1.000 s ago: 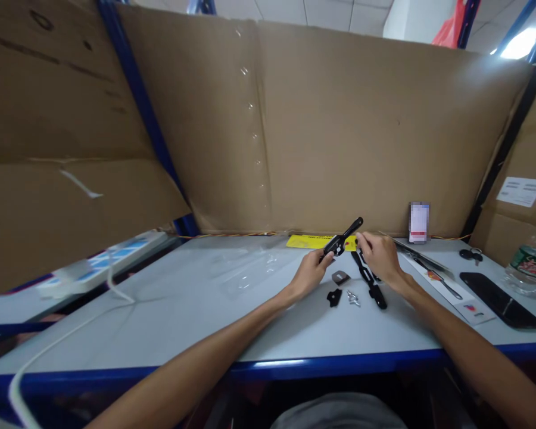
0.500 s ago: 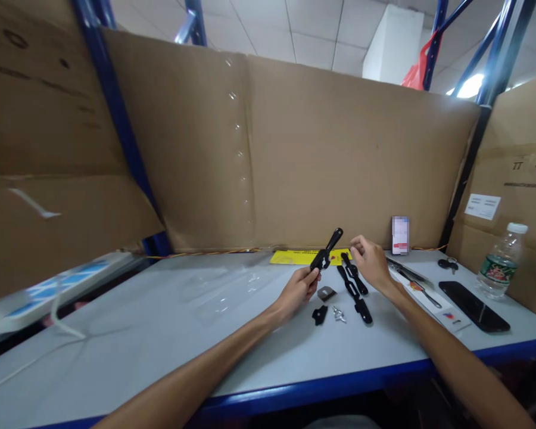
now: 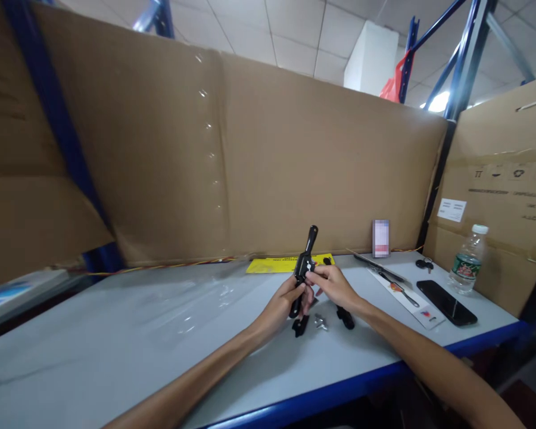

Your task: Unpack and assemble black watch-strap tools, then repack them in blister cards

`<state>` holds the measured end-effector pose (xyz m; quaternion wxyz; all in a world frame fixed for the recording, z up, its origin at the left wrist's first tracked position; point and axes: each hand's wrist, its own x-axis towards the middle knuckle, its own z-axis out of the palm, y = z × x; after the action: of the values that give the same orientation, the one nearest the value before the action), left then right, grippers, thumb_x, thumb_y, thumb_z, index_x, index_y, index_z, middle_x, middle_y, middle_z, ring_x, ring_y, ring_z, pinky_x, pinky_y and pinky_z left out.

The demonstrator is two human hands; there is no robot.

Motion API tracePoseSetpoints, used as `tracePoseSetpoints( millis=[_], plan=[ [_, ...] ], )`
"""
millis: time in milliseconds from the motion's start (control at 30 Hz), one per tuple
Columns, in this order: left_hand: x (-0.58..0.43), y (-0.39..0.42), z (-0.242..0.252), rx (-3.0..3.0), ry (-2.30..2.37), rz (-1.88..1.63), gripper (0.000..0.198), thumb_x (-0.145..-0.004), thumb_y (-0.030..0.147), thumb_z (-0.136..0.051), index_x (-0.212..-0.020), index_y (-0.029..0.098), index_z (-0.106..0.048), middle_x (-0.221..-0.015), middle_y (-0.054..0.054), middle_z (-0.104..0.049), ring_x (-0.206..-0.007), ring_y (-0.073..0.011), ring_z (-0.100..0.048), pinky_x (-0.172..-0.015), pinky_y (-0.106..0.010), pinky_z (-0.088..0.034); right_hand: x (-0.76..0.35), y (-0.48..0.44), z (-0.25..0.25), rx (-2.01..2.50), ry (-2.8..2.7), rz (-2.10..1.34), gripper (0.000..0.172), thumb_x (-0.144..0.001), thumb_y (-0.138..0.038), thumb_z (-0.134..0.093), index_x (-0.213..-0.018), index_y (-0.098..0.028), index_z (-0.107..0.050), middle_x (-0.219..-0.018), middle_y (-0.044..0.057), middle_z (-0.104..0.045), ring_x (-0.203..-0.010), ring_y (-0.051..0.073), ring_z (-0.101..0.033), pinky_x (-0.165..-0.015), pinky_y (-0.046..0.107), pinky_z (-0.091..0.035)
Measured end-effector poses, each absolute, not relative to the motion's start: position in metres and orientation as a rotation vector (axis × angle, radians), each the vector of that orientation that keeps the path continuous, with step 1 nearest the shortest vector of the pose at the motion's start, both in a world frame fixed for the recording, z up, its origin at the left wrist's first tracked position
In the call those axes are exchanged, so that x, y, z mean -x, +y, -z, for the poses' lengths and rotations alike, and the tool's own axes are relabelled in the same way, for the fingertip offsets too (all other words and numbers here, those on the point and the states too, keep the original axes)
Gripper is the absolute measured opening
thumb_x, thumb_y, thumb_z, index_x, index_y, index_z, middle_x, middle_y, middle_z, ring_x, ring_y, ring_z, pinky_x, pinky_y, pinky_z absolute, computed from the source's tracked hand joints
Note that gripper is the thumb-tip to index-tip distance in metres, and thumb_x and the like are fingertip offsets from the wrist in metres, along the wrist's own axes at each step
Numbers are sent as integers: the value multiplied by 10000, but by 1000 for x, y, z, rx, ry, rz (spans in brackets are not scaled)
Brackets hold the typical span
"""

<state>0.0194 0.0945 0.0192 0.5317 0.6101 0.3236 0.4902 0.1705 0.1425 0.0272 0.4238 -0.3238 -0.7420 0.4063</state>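
Note:
My left hand (image 3: 277,301) is closed around a black spokeshave (image 3: 302,266), held tilted above the table with one handle pointing up and away. The fingers of my right hand (image 3: 336,287) are closed on the middle of this spokeshave; whether they pinch a small part there is hidden. Below the hands lie a notched black plate (image 3: 300,326) and a small heap of silver screws (image 3: 320,322). Under my right hand, another black spokeshave body (image 3: 346,317) shows only in part. The grey blade is mostly covered by my hands.
Behind the hands lies a yellow card (image 3: 268,266). To the right are a packaged thin tool (image 3: 402,292), a black phone (image 3: 446,302), keys (image 3: 424,264), a water bottle (image 3: 467,265) and an upright phone (image 3: 381,239). Clear plastic film (image 3: 205,298) lies left; cardboard walls (image 3: 295,161) surround the table.
My right hand has moved left and down onto the spokeshave in my left hand. The spokeshave now stands more upright. The view has turned to the right.

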Motion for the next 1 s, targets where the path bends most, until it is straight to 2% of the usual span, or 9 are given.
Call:
tracePoseSetpoints(
  millis=[100,200,333,467,567,633,767,867,1000],
  plan=[
    [-21,92,-19,-1445,732,-1129,349,-832,502,-619,-909,192,-480,-719,-13,-627,-559,-148,-584,-508,-266,-467,-170,144,-25,757,-1788,-1000,399,-830,-526,-572,-640,-177,-547,-619,-20,-533,-601,124,-533,-622,257,-454],
    [-22,94,-16,-1480,732,-1049,427,-838,569,-594,-1014,206,-452,-763,-19,-636,-573,-174,-613,-492,-288,-483,-167,143,-22,743,-1690,-999,401,-809,-517,-606,-609,-179,-527,-623,-20,-518,-642,131,-513,-642,252,-413],
    [-21,99,-14,-1639,792,-957,505,-846,614,-545,-1140,207,-488,-855,-53,-648,-692,-219,-671,-500,-287,-489,-165,146,-21,741,-1520,-1135,369,-799,-535,-608,-721,-174,-590,-678,3,-586,-665,149,-544,-623,255,-430],
    [-12,105,-15,-2098,1056,-1087,321,-911,469,-488,-983,192,-631,-824,-58,-676,-693,-187,-639,-624,-289,-465,-186,165,-33,862,-1382,-1077,335,-847,-511,-559,-808,-178,-560,-638,-13,-585,-588,120,-546,-584,228,-448],
    [1,111,-16,-2283,1292,-1208,280,-932,365,-430,-869,197,-644,-805,-56,-693,-714,-197,-620,-696,-311,-428,-218,185,-47,1263,-1491,-842,263,-932,-410,-442,-796,-194,-504,-579,-50,-540,-448,80,-459,-463,188,-393],
    [10,118,-16,-2313,1417,-1200,276,-936,334,-404,-866,203,-637,-788,-54,-692,-718,-212,-616,-681,-311,-402,-238,198,-52,1395,-1509,-784,248,-928,-341,-459,-737,-186,-497,-516,-62,-492,-384,66,-387,-397,175,-319],
    [27,131,-16,-2351,1665,-1042,258,-864,185,-430,-1009,202,-643,-800,-74,-687,-768,-254,-623,-687,-323,-393,-261,213,-47,1598,-1596,-727,292,-865,-257,-559,-591,-167,-515,-411,-53,-448,-354,71,-383,-377,181,-289],
    [43,140,-21,-2412,1814,-781,384,-796,123,-472,-1145,196,-615,-978,-131,-683,-933,-310,-622,-792,-376,-426,-265,218,-39,1726,-1671,-648,299,-833,-219,-590,-547,-159,-530,-384,-51,-431,-350,78,-390,-392,193,-291],
    [78,152,-25,-2237,2103,-645,363,-805,240,-590,-1163,181,-590,-1265,-222,-579,-1213,-403,-505,-987,-510,-359,-268,225,-34,1838,-1770,-533,236,-818,-250,-622,-609,-143,-603,-403,-45,-451,-385,93,-438,-423,204,-300]
  ],
)
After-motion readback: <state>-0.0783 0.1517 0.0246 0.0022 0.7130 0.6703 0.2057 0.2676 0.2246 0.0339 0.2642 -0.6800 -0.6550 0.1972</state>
